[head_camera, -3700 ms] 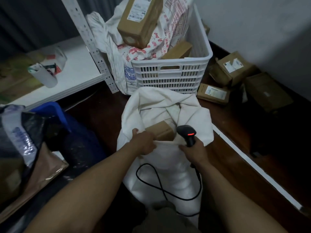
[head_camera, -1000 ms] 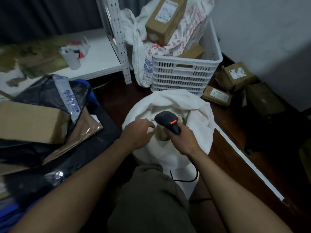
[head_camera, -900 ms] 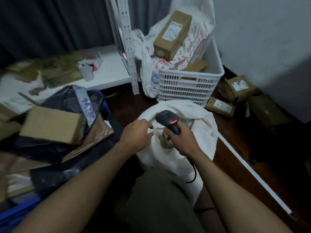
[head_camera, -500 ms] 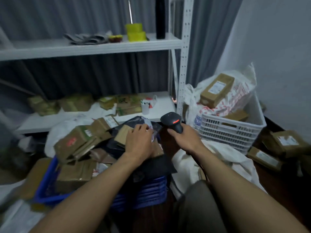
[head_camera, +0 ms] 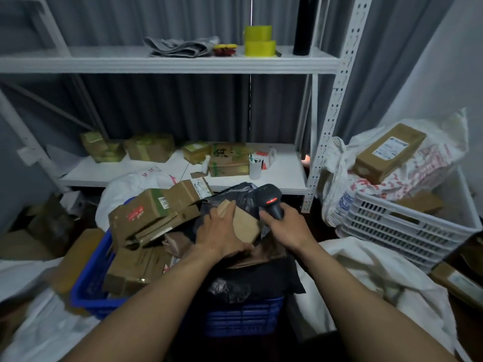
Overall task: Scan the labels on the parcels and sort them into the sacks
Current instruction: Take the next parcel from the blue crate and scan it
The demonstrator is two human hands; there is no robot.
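Grey pleated curtain hangs behind a white metal rack, and a pale wall closes the room on the right. On the upper shelf lie a folded grey cloth, two stacked yellow tape rolls and, toward its right end, a dark bottle. The lower shelf carries taped cardboard boxes along its back edge and a white cup nearer its right end.

In front of it, a blue crate is heaped with brown parcels on its left side and a black plastic bag toward its right. The left hand curls its fingers round a small brown parcel, which is tilted up on top of the heap near the crate's far right corner. Just beside it, the right hand grips the handle of a black scanner; its red light glows and its head sits close to the parcel's upper end.

A white sack lies crumpled to the right of the crate on the dark floor. Beyond it a white slatted basket holds a printed sack, with a long labelled box lying tilted on top.
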